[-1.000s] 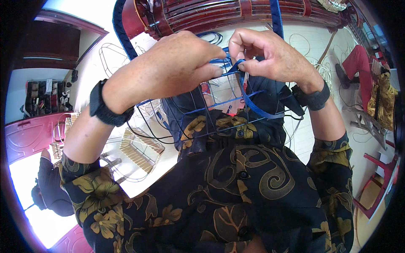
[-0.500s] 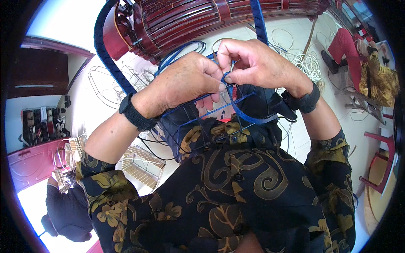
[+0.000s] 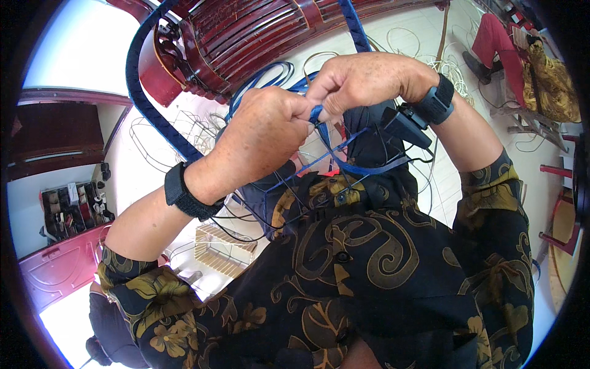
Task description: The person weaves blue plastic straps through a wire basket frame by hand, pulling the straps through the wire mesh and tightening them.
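Both your hands meet high over your lap. Left hand [image 3: 261, 132] is closed, thumb and forefinger pinching the blue strip [image 3: 316, 115] where it crosses a wire. Right hand [image 3: 362, 80] pinches the same strip from the other side, fingertips touching the left's. Grip is tight and close, likely to keep the strip taut at the wrap point.

The strip runs down from the pinch, loops in front of your shirt [image 3: 369, 258] and trails right. The wire frame [image 3: 307, 172], partly wound in blue, rests against your chest and lap, which steadies it while both hands work the top. A thicker blue-wrapped hoop [image 3: 144, 104] arcs up on the left and out of the top edge.

Black bands on both wrists; a small black box [image 3: 405, 126] hangs under the right one.

Around: a dark red slatted chair [image 3: 258, 31] just beyond the hands. Bare wire frames [image 3: 184, 126] lie on the pale floor [image 3: 405, 37]. A wooden slatted piece [image 3: 221, 255] sits below your left forearm. Another person's red trousers [image 3: 491, 37] top right, red chairs [image 3: 559, 209] at the right edge.

Loose black wires cross under the hands and crowd the strip's path; a snag looks possible there.
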A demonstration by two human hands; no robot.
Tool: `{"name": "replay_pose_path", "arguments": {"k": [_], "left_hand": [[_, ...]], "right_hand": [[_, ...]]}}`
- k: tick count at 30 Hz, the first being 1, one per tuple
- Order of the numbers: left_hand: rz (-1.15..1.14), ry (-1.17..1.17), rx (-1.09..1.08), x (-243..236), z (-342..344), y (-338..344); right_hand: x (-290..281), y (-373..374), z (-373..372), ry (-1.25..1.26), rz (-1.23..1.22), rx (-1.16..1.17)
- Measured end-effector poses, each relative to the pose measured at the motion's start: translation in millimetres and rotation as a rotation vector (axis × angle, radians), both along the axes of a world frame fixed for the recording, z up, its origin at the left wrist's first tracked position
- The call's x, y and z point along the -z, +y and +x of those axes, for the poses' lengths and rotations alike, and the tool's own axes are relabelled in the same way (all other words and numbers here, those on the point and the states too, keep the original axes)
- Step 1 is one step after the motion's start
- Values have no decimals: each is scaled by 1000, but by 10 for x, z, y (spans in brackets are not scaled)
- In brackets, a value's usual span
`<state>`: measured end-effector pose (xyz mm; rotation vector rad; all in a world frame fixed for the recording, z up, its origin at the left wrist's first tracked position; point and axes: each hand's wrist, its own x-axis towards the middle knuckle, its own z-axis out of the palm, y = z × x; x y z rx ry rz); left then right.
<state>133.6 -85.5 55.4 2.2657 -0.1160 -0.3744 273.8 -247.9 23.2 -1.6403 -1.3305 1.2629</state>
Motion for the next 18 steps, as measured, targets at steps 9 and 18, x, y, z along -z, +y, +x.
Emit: {"name": "replay_pose_path", "arguments": {"k": [9,18], "left_hand": [[-203,362,-193,-98,-34,40],[-94,314,-114,-86,69,45]], "right_hand": [[-6,-28,-244,-485,325,228],[-175,-280,-48,-1451,679,752]]}}
